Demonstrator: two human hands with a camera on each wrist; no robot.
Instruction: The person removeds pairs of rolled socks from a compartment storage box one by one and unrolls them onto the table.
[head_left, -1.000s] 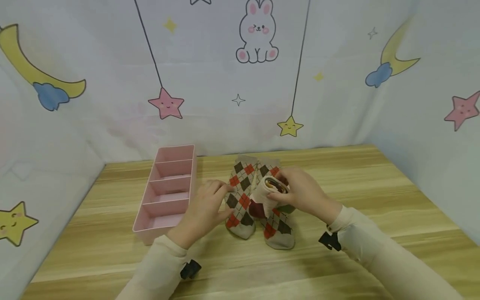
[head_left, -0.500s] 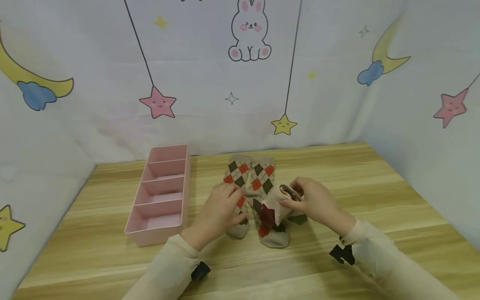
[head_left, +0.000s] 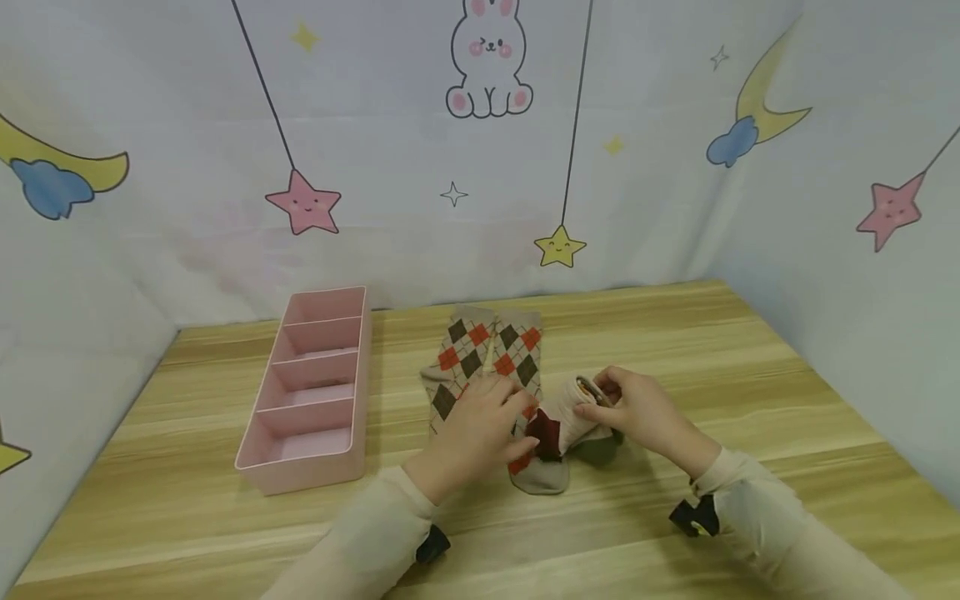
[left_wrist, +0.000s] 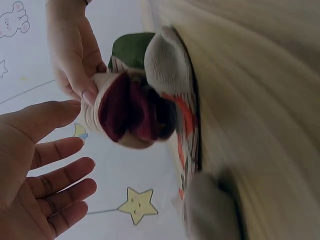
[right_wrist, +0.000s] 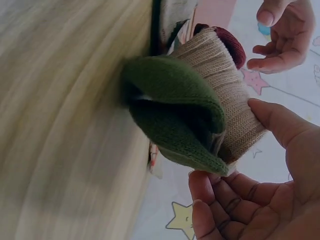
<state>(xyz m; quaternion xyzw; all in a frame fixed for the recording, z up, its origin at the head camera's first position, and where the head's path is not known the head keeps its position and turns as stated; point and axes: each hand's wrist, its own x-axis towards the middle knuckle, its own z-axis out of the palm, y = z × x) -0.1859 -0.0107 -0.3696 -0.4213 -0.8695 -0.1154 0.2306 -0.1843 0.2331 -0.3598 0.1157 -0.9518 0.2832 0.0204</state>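
Note:
Between thumb and fingers, my right hand (head_left: pixel 651 414) pinches a rolled bundle of socks (head_left: pixel 573 414) with a beige ribbed cuff. Its maroon end shows in the left wrist view, and its green end (right_wrist: pixel 175 95) faces the right wrist camera. My left hand (head_left: pixel 474 431) hovers with fingers apart, holding nothing, left of the bundle. A pair of beige argyle socks with red and dark diamonds lies flat on the table. The left sock (head_left: pixel 460 343) is partly hidden behind my left hand; the right sock (head_left: pixel 517 343) has its toe near the bundle.
A pink organizer box (head_left: pixel 358 417) with several compartments in a row stands on the wooden table (head_left: pixel 180 467) at the left. A white cloth backdrop (head_left: pixel 405 125) with printed stars, moons and a rabbit rises behind and along both sides.
My right hand has carried the rolled socks to the right and lower, partly off the argyle pair. My left hand has followed rightward across the left sock, whose middle now looks bunched. The view has shifted slightly.

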